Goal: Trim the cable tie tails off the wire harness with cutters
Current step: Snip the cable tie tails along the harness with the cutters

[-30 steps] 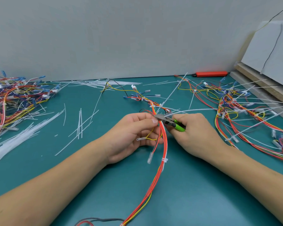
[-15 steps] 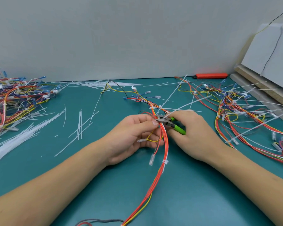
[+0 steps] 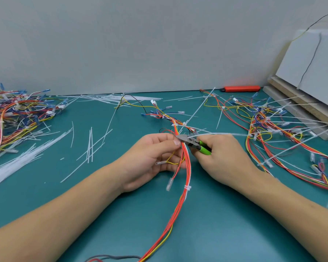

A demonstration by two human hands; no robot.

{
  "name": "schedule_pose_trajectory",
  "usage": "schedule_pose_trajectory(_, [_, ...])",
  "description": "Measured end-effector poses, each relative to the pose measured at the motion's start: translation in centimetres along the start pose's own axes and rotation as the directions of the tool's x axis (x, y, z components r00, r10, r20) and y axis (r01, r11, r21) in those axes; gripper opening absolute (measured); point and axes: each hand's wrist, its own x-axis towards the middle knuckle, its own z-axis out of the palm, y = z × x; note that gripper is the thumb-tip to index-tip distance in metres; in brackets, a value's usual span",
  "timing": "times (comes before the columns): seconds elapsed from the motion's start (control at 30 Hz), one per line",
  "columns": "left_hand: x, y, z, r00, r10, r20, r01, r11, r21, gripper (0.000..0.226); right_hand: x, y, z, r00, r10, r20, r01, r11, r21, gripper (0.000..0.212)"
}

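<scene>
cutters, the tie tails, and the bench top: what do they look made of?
Cutters: bare grey metal head, dull sheen; glossy green grips, likely plastic or rubber sleeves.
Tie tails: thin, white, translucent strips, springy and straight, so probably nylon.
Bench top: uniform teal surface with a matte, soft sheen, looks like a rubber or vinyl mat; cannot tell which.

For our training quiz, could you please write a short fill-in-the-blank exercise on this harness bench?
1. The right hand grips cutters with ____ handles.
2. The left hand holds the wire harness against the ____ table.
3. The orange tool lies by the ____.

Missing: green; teal; wall
</scene>
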Motion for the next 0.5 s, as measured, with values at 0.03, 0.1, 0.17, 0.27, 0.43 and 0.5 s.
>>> schedule_pose_trajectory(0.03, [-0.03,0.04,0.08,1.000,-0.003,-0.003,0.003,1.000,0.000,0.016,-0.04,-0.04,-0.01,1.000,-0.015,0.001,0.015,1.000,-0.001,0.031])
schedule_pose_trajectory(0.1, [-0.10,0.13,0.16,1.000,-0.005,-0.011,0.005,1.000,0.005,0.021,0.02,-0.09,-0.11,0.999,-0.039,0.000,0.039,0.999,0.004,0.019])
schedule_pose_trajectory(0.17, [-0.12,0.13,0.17,1.000,-0.004,-0.019,0.005,1.000,0.010,0.021,0.19,-0.31,-0.27,0.999,-0.036,0.026,0.036,0.999,0.013,0.019])
schedule_pose_trajectory(0.27, [-0.13,0.11,0.16,1.000,-0.006,-0.023,0.007,1.000,0.006,0.017,0.33,-0.29,-0.23,0.998,-0.038,0.041,0.037,0.999,0.017,0.021])
schedule_pose_trajectory(0.43, [-0.03,0.11,0.09,1.000,-0.008,-0.017,0.008,1.000,-0.004,0.016,0.09,-0.24,-0.19,1.000,-0.017,0.015,0.016,1.000,0.018,0.030])
schedule_pose_trajectory(0.5, [-0.03,0.09,0.08,1.000,-0.007,-0.014,0.006,1.000,-0.004,0.017,0.11,-0.16,-0.11,1.000,-0.024,0.011,0.023,1.000,0.015,0.028])
